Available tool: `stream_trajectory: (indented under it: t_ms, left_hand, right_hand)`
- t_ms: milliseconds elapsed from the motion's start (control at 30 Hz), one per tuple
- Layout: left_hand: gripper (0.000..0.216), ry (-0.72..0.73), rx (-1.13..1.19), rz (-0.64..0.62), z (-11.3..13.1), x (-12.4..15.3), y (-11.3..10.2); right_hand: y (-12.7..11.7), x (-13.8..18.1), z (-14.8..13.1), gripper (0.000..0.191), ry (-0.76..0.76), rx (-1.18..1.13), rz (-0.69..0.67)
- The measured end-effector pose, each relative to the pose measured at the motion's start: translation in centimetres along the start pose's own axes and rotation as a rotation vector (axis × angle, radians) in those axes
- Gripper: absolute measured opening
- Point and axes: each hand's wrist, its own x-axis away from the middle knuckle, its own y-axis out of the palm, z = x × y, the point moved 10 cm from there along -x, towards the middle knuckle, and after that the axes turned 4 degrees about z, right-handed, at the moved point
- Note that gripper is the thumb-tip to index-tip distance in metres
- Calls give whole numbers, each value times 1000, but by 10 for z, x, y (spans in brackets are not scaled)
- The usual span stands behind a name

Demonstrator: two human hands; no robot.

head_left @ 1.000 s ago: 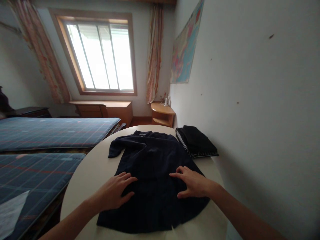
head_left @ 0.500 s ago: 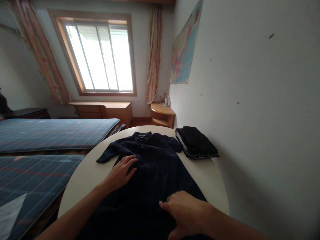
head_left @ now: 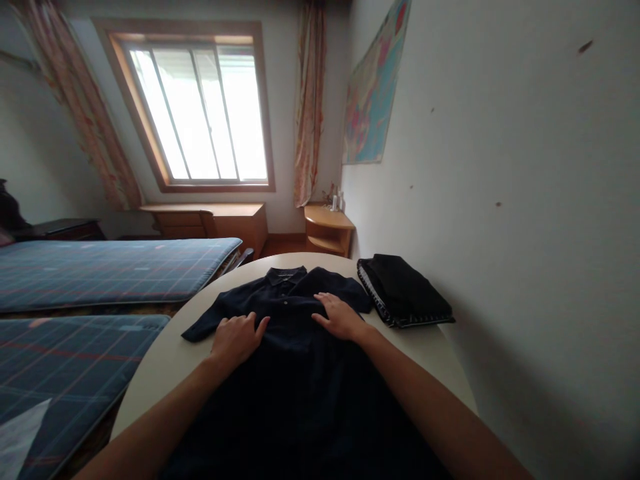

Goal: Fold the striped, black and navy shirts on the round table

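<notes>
A dark navy short-sleeved shirt (head_left: 300, 373) lies spread out, front up, with its collar at the far side of the round pale table (head_left: 155, 373). My left hand (head_left: 237, 340) rests on the shirt's left side just below the sleeve, thumb held apart from the fingers; its fingertips are partly hidden. On the right side of the chest lies my right hand (head_left: 340, 317), fingers stretched out and thumb spread. Neither hand shows anything held.
Folded dark clothes (head_left: 403, 290) are stacked at the table's right edge, close to the white wall (head_left: 540, 280). To the left are plaid mattresses (head_left: 110, 270). A corner shelf (head_left: 327, 217) and a desk (head_left: 240, 212) stand beyond, below the window (head_left: 200, 113).
My right hand has moved forward from the shirt's lower right to its chest, and its fingers have opened out. My left hand has shifted slightly left to the shirt's side.
</notes>
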Motion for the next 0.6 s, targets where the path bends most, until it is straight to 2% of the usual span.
stream_trajectory:
  t_ms: [100,167,233,333,467,600]
  left_hand:
    - [53,22,10,65,-2,-24,6]
    - [55,52,56,84,-3,-43,19]
    - [60,34,108,31,-8,-61,38]
    - [67,-74,192,-112,-20,-84,67]
    - [73,-185,211,-192,-36,-106,86]
    - [76,-191,142,-188,-43,-126,94]
  right_hand:
    - [9,-29,11,58,66,-4,5]
    - [18,-44,21,58,141,-11,-21]
    - [30,-54,34,63,247,-6,-75]
    - [49,-61,54,71,372,46,-152]
    - [60,-75,69,76,390,102,-145]
    - [59,-94,77,73,369,58,-54]
